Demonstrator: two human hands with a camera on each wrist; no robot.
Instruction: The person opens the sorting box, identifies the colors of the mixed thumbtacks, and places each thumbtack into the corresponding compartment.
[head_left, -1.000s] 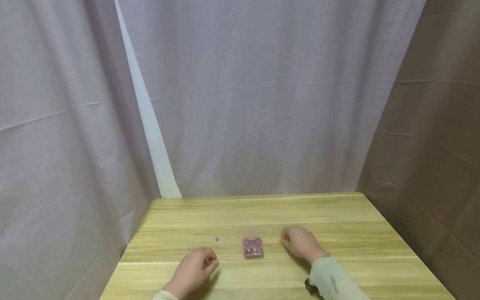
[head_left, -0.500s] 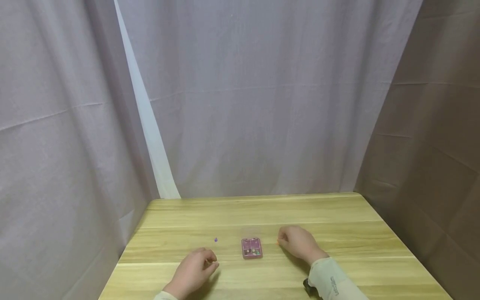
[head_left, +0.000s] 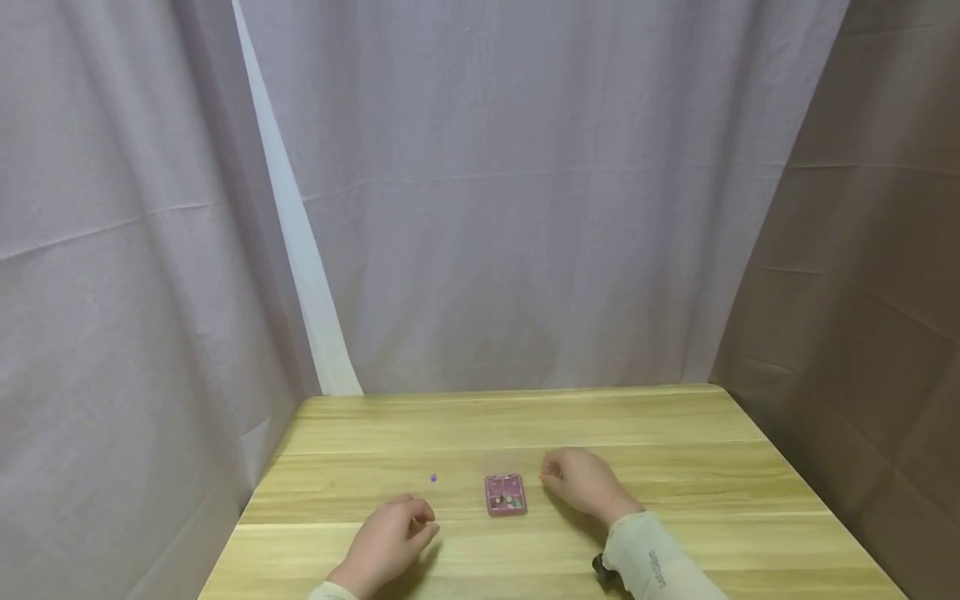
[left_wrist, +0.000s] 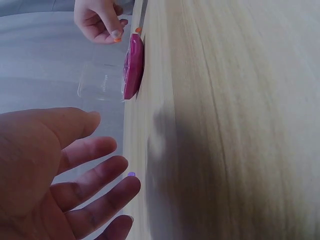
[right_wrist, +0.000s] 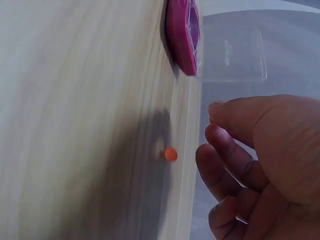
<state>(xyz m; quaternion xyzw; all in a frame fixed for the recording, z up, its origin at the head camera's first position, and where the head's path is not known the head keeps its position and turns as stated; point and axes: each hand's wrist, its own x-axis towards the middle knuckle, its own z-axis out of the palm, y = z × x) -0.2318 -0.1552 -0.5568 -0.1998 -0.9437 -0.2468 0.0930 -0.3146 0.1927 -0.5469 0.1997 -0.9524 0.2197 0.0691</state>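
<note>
A pink compartment box (head_left: 506, 495), like a pill case, stands on the table with its clear lid (right_wrist: 235, 55) folded open. Its near compartments hold several small pieces. My right hand (head_left: 583, 483) is just right of the box, pinching a small orange pill-like piece (left_wrist: 117, 39) between thumb and finger. Another orange piece (right_wrist: 171, 154) lies on the table by that hand. To the left of the box, my left hand (head_left: 387, 540) hovers with relaxed, parted fingers and nothing in them. A small purple piece (head_left: 433, 477) lies beyond it.
The wooden table (head_left: 360, 433) has pale grain and rounded far corners. Grey curtains (head_left: 480, 250) hang behind it and along both sides, with a pale gap at the back left. A dark strap (head_left: 602, 568) shows at the right wrist.
My right hand has shifted left towards the box, with the orange piece at its fingertips. The left hand, the box and the purple piece have stayed in place.
</note>
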